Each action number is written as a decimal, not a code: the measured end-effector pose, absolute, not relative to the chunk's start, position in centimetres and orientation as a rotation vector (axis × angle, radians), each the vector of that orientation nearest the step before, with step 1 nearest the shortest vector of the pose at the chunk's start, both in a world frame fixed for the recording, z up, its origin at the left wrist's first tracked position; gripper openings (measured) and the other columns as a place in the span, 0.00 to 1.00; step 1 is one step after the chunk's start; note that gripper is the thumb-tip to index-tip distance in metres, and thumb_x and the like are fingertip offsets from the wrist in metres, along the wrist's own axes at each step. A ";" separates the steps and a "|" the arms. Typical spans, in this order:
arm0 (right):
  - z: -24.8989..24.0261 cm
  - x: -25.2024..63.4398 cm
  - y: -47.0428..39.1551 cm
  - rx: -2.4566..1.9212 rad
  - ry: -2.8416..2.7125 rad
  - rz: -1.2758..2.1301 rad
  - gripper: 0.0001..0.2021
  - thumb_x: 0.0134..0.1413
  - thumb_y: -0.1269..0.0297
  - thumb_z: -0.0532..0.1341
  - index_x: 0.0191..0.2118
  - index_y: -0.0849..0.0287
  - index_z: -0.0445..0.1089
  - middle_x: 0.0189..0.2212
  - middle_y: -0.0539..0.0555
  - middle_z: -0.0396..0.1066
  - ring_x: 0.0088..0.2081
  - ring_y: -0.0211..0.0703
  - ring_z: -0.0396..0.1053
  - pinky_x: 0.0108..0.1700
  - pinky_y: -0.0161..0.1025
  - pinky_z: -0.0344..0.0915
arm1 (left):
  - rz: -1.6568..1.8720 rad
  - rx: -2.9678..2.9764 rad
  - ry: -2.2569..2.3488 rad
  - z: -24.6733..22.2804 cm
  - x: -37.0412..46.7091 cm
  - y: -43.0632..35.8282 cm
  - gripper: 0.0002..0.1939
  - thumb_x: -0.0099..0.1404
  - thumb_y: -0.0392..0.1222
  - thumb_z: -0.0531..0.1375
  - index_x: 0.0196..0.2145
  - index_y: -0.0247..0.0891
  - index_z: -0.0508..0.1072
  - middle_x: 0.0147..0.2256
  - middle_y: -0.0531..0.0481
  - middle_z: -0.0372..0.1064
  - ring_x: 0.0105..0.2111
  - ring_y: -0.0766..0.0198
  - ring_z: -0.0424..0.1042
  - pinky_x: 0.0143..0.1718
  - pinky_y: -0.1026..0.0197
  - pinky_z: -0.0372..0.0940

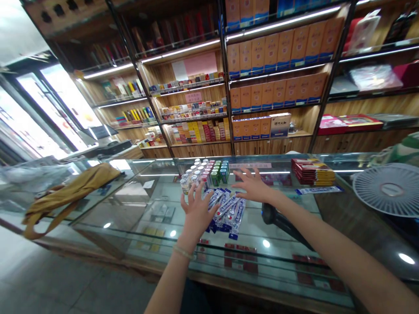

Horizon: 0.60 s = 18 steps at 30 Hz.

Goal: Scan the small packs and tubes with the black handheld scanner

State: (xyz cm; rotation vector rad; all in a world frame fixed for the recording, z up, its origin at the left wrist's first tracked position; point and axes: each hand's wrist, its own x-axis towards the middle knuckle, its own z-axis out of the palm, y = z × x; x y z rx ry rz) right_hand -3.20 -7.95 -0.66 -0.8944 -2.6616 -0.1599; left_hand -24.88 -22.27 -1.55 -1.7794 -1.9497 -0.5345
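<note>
My left hand [198, 213] is over the glass counter with its fingers spread, beside a loose pile of blue-and-white stick packets [231, 210]. My right hand [252, 186] reaches in from the right, its fingers also apart, above the far side of that pile. Neither hand holds anything. Just beyond my left fingertips stand rows of small white-capped containers [194, 174]. Small green containers [216, 173] stand to their right, near my right fingertips. A black handheld scanner [278, 218] lies partly under my right forearm.
A stack of red-and-yellow packs [310, 171] stands at the right, with a single blue-and-white packet [319, 190] before it. Farther right is a white fan [391, 189]. A mustard-coloured bag [72, 189] lies on the left counter. Shelves [278, 72] of boxes line the back wall.
</note>
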 end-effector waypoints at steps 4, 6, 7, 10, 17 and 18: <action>-1.5 -4.2 -7.5 -0.855 -2.742 -0.185 0.15 0.56 0.50 0.67 0.49 0.39 0.78 0.69 0.55 0.57 0.71 0.66 0.45 0.66 0.77 0.31 | -0.539 -1.802 -1.980 -2.4 -24.3 -23.5 0.17 0.63 0.54 0.65 0.48 0.50 0.79 0.67 0.43 0.60 0.69 0.38 0.51 0.68 0.27 0.32; -1.9 -4.5 -7.3 -0.833 -2.768 -0.198 0.14 0.55 0.52 0.69 0.48 0.39 0.79 0.69 0.54 0.58 0.71 0.66 0.46 0.66 0.76 0.29 | -0.530 -1.816 -1.980 -2.5 -23.9 -24.0 0.16 0.62 0.54 0.66 0.46 0.49 0.80 0.67 0.43 0.60 0.69 0.39 0.51 0.68 0.27 0.32; -2.1 -4.7 -7.2 -0.819 -2.777 -0.206 0.14 0.54 0.52 0.69 0.47 0.39 0.79 0.69 0.54 0.58 0.71 0.66 0.46 0.66 0.76 0.28 | -0.524 -1.823 -1.982 -2.6 -23.7 -24.1 0.15 0.62 0.53 0.66 0.46 0.49 0.80 0.67 0.43 0.60 0.69 0.39 0.51 0.68 0.27 0.31; -2.3 -5.1 -7.3 -0.780 -2.795 -0.228 0.14 0.52 0.54 0.71 0.46 0.40 0.80 0.69 0.53 0.58 0.71 0.65 0.46 0.67 0.75 0.24 | -0.514 -1.830 -1.990 -2.6 -23.1 -24.5 0.14 0.61 0.51 0.68 0.44 0.49 0.80 0.66 0.45 0.62 0.69 0.39 0.51 0.68 0.27 0.29; -2.2 -5.4 -7.6 -0.724 -2.818 -0.269 0.11 0.50 0.58 0.72 0.42 0.47 0.80 0.68 0.56 0.59 0.72 0.64 0.46 0.67 0.73 0.23 | -0.516 -1.834 -1.964 -2.6 -22.3 -24.8 0.07 0.60 0.47 0.69 0.36 0.46 0.79 0.65 0.47 0.63 0.69 0.40 0.52 0.67 0.26 0.29; -2.1 -5.4 -7.6 -0.721 -2.808 -0.281 0.11 0.50 0.59 0.72 0.41 0.49 0.80 0.68 0.57 0.60 0.71 0.63 0.46 0.67 0.73 0.23 | -0.524 -1.831 -1.973 -2.6 -22.3 -24.8 0.07 0.60 0.47 0.69 0.36 0.46 0.79 0.65 0.47 0.64 0.68 0.40 0.53 0.67 0.26 0.30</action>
